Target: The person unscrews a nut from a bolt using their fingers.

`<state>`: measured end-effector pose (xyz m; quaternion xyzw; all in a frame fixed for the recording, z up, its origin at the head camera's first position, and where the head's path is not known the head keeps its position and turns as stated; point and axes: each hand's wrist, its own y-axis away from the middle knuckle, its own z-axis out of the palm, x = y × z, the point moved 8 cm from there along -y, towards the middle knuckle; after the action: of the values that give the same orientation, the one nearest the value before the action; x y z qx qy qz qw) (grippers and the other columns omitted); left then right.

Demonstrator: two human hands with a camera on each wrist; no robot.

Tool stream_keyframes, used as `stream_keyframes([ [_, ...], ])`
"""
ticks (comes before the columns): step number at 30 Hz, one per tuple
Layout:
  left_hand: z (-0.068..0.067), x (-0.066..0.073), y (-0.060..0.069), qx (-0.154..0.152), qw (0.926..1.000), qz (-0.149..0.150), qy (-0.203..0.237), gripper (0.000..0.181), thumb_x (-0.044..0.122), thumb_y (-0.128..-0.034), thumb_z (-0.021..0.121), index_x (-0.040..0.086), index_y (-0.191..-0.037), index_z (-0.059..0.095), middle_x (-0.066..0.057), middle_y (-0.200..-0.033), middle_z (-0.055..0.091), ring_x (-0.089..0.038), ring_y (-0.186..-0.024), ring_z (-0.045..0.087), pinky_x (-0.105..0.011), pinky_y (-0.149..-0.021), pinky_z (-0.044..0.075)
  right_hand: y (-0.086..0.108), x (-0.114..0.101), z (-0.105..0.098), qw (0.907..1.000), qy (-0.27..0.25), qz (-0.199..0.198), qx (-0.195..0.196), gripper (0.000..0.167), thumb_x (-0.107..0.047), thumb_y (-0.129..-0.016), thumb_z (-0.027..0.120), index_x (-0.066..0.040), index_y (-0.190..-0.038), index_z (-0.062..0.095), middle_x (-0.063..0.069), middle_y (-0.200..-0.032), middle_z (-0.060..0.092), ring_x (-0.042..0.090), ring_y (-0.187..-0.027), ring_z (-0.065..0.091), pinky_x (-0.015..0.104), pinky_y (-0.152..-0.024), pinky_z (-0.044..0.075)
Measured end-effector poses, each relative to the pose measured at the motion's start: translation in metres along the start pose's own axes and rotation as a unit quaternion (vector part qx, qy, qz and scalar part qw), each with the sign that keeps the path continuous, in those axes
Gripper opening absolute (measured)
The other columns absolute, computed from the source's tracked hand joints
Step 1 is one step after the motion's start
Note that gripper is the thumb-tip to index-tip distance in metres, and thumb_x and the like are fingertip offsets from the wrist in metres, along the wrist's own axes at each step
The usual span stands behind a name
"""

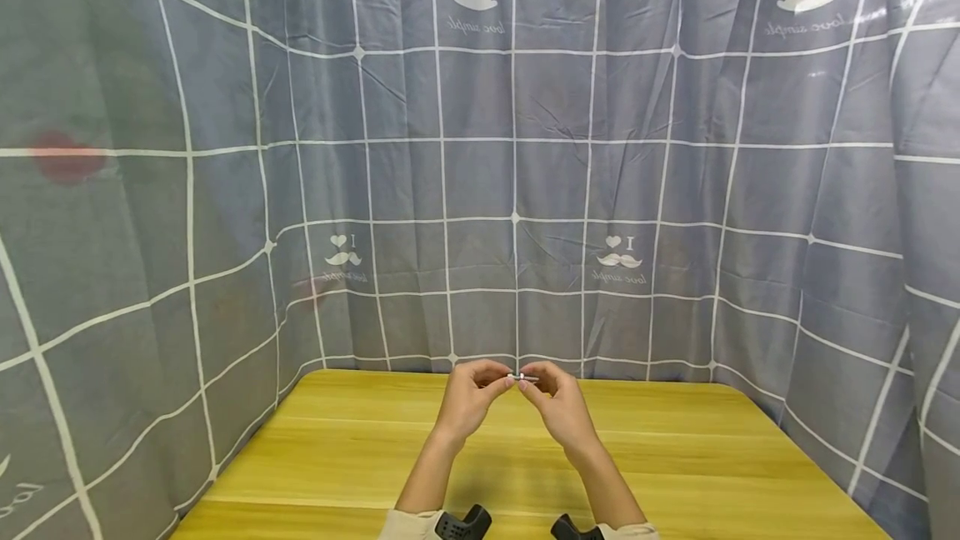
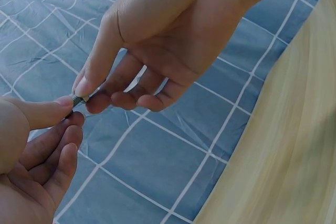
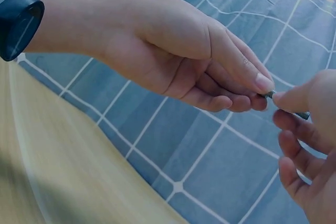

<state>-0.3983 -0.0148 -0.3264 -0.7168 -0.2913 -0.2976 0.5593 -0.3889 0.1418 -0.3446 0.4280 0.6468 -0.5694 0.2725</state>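
A small metal bolt [image 1: 523,377] is held up between my two hands above the far part of the table. My left hand [image 1: 467,402] pinches one end between thumb and fingers. From the other side, my right hand [image 1: 562,411] pinches it too, and the thumbs nearly meet. Thread shows on the bolt [image 2: 77,100] between the thumbs in the left wrist view. In the right wrist view, an end of the bolt [image 3: 303,115] sticks out past my right thumb. Fingertips cover much of it, so I cannot tell whether a nut sits on it.
Below the hands lies a yellow wood-grain table [image 1: 345,448] with rounded far corners. A grey curtain [image 1: 480,182] with white grid lines hangs behind it and along both sides. Black wrist devices [image 1: 463,523] sit at both cuffs.
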Motion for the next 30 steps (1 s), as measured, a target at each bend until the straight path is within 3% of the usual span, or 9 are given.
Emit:
stream_keyframes([
  [3, -0.001, 0.016, 0.003, 0.000, 1.0000, -0.005, 0.003, 0.009, 0.001, -0.0958, 0.072, -0.004, -0.102, 0.076, -0.015, -0.096, 0.075, -0.029, -0.090, 0.070, -0.029, -0.078, 0.055, 0.001, -0.005, 0.000, 1.0000, -0.001, 0.001, 0.003, 0.026, -0.007, -0.100, 0.069, -0.002, -0.125, 0.066, 0.016, -0.125, 0.065, 0.029, -0.105, 0.061, 0.045, -0.087, 0.052],
  [8, -0.004, 0.042, 0.010, 0.003, 1.0000, -0.002, 0.001, 0.008, -0.004, -0.0950, 0.071, -0.007, -0.101, 0.075, -0.020, -0.095, 0.074, -0.033, -0.090, 0.070, -0.029, -0.079, 0.055, 0.006, -0.014, -0.002, 0.9998, -0.016, 0.015, 0.005, 0.021, -0.012, -0.104, 0.064, 0.003, -0.119, 0.069, 0.014, -0.110, 0.070, 0.035, -0.105, 0.062, 0.043, -0.088, 0.050],
  [10, -0.004, 0.042, 0.010, 0.005, 1.0000, 0.000, 0.001, 0.008, -0.004, -0.0949, 0.071, -0.007, -0.101, 0.075, -0.020, -0.095, 0.074, -0.032, -0.090, 0.070, -0.029, -0.079, 0.055, 0.004, -0.009, -0.003, 0.9996, -0.025, 0.014, 0.005, 0.018, -0.011, -0.105, 0.063, 0.003, -0.112, 0.071, 0.012, -0.101, 0.071, 0.035, -0.103, 0.062, 0.040, -0.086, 0.049],
  [13, -0.005, 0.041, 0.011, 0.006, 1.0000, 0.002, 0.000, 0.008, -0.005, -0.0946, 0.071, -0.007, -0.101, 0.075, -0.020, -0.095, 0.073, -0.032, -0.089, 0.070, -0.029, -0.079, 0.055, 0.001, 0.002, -0.002, 0.9992, -0.041, 0.004, 0.001, 0.015, -0.010, -0.103, 0.066, 0.001, -0.111, 0.072, 0.011, -0.103, 0.071, 0.031, -0.102, 0.063, 0.040, -0.088, 0.050],
  [19, -0.004, 0.038, 0.011, 0.002, 0.9999, 0.011, 0.005, 0.008, -0.005, -0.0955, 0.070, -0.008, -0.101, 0.074, -0.020, -0.095, 0.074, -0.032, -0.089, 0.070, -0.029, -0.077, 0.055, 0.003, 0.002, 0.001, 0.9987, -0.049, -0.007, -0.016, 0.031, -0.013, -0.099, 0.073, -0.005, -0.128, 0.067, 0.014, -0.124, 0.066, 0.030, -0.107, 0.064, 0.046, -0.091, 0.053],
  [22, -0.003, 0.036, 0.010, 0.000, 1.0000, 0.005, -0.001, 0.008, -0.004, -0.0954, 0.070, -0.008, -0.101, 0.074, -0.020, -0.096, 0.074, -0.033, -0.090, 0.070, -0.029, -0.078, 0.055, 0.003, 0.004, 0.001, 0.9992, -0.037, 0.004, -0.016, 0.034, -0.021, -0.101, 0.071, -0.004, -0.130, 0.066, 0.012, -0.120, 0.067, 0.030, -0.106, 0.063, 0.044, -0.087, 0.053],
  [27, -0.001, 0.016, 0.004, 0.006, 1.0000, -0.002, -0.007, 0.008, -0.004, -0.0953, 0.071, -0.006, -0.102, 0.075, -0.017, -0.095, 0.075, -0.032, -0.090, 0.071, -0.029, -0.078, 0.055, 0.001, 0.005, -0.002, 0.9992, -0.040, 0.005, -0.001, 0.019, -0.017, -0.103, 0.066, 0.000, -0.110, 0.072, 0.010, -0.099, 0.071, 0.031, -0.096, 0.062, 0.038, -0.081, 0.051],
  [30, -0.001, 0.004, 0.001, 0.005, 1.0000, -0.003, 0.001, 0.009, -0.001, -0.0954, 0.072, -0.003, -0.103, 0.076, -0.013, -0.096, 0.075, -0.029, -0.091, 0.071, -0.029, -0.079, 0.055, 0.001, 0.002, -0.003, 0.9988, -0.049, -0.004, -0.004, 0.015, -0.012, -0.101, 0.069, -0.001, -0.111, 0.071, 0.011, -0.107, 0.070, 0.030, -0.101, 0.064, 0.039, -0.088, 0.052],
])
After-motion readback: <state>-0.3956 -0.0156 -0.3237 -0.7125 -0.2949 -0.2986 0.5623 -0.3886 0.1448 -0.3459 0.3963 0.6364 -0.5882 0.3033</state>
